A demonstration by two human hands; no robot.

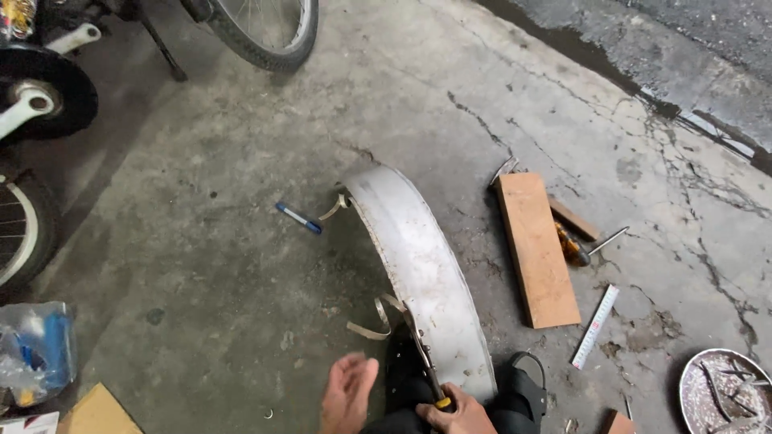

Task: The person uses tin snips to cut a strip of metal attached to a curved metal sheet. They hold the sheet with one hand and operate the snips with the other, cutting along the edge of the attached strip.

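Right hand: gripping screwdriver against fender.
Left hand: open, fingers spread, holding nothing.
Floor: pen, plank.

Just the one view here, a head-worn camera looking steeply down and forward at a cracked concrete floor. It sits close above the person's own hands, which poke in at the bottom edge. The metal mudguard runs away from the lens through mid-frame. Bicycle wheels mark the far top-left, a wet curb edge the top-right. No second view to overlap with.
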